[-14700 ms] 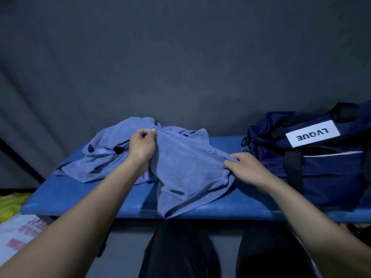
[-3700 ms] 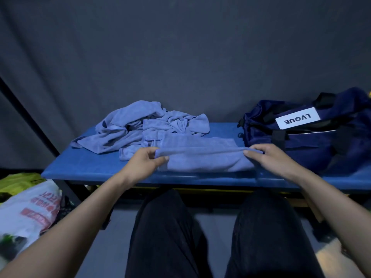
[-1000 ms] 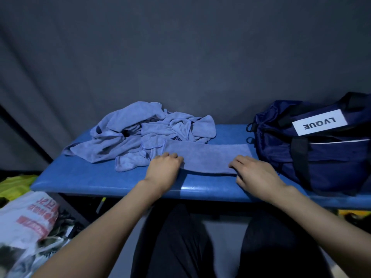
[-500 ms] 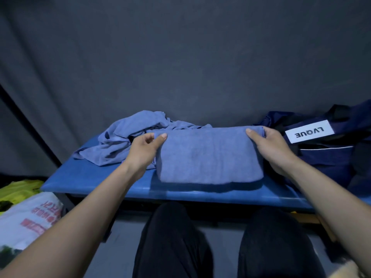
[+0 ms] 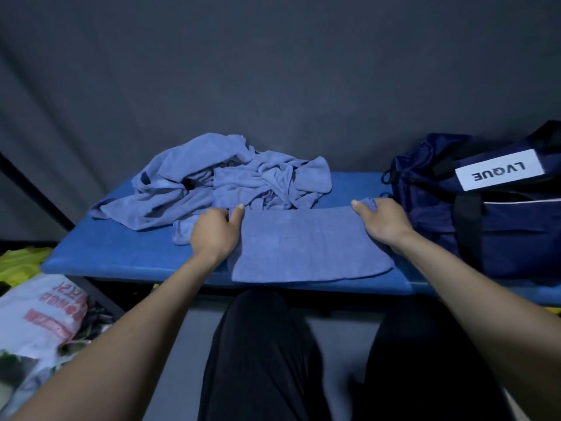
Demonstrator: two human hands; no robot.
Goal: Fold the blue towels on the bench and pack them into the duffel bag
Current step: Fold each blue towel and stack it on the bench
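Observation:
A folded blue towel (image 5: 306, 247) lies flat on the blue bench (image 5: 121, 253), its near edge at the bench's front rim. My left hand (image 5: 217, 232) pinches the towel's far left corner. At the far right corner my right hand (image 5: 384, 221) grips a bunched bit of the cloth. A heap of crumpled blue towels (image 5: 218, 180) sits behind and to the left, touching the folded one. The navy duffel bag (image 5: 485, 214) with a white LVQUE label stands on the bench at the right, beside my right hand.
A dark grey fabric wall rises behind the bench. On the floor at the left lie a white printed plastic bag (image 5: 39, 317) and something yellow-green (image 5: 21, 262). My legs in dark trousers (image 5: 261, 360) are in front of the bench.
Half a second ago both hands held the towel upright above the bench. It now lies flat on the bench, folded over, with both hands still on its far corners.

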